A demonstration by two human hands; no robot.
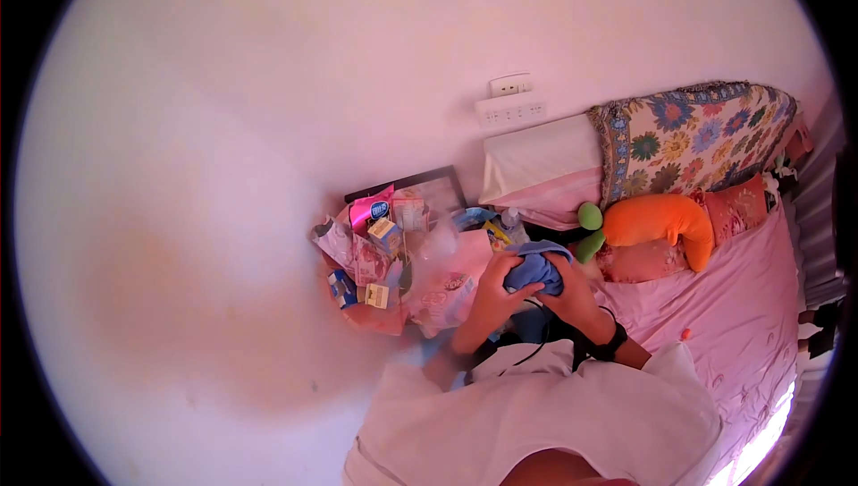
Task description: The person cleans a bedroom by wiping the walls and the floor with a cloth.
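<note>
A bundled blue cloth (539, 270) is held up in front of my body, between both hands. My left hand (492, 294) grips it from its left side, fingers curled around the fabric. From the other side my right hand (569, 295) wraps round it, with a black band (610, 343) on that wrist. The cloth is folded or rolled into a compact lump; whether anything is inside it I cannot tell. Just left of the hands sits a pink plastic bag (447, 294) with printed lettering.
At the left, a pile of packets and small boxes (384, 236) leans near a dark-framed panel (451, 184). On the right is a bed with pink bedding (715, 334), an orange plush (657, 220) and a floral-covered headboard (697, 137). Sockets (511, 110) are on the wall.
</note>
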